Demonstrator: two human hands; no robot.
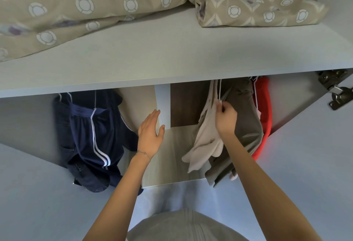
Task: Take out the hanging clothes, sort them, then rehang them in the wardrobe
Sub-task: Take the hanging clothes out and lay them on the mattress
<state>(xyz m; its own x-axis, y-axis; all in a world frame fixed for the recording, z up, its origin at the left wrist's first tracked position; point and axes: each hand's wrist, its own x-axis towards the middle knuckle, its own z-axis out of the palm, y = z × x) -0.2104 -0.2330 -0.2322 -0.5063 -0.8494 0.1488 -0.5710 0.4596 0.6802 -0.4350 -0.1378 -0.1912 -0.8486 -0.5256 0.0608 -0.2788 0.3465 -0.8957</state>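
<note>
Inside the wardrobe, dark navy clothes with white stripes [91, 137] hang at the left. At the right hang a cream garment [205, 141], an olive-grey garment [246, 126] and a red garment [264, 110]. My right hand [225, 119] pinches the white hanger [220, 92] of the cream garment near its neck. My left hand [150, 131] hovers in the gap between the two groups with fingers straight, holding nothing. The rail is hidden behind the shelf edge.
A pale shelf [172, 57] runs across above the clothes, with patterned beige bedding [95, 5] piled on it. A vertical divider [163, 105] stands behind my left hand. A metal door hinge [336, 89] sits at the right.
</note>
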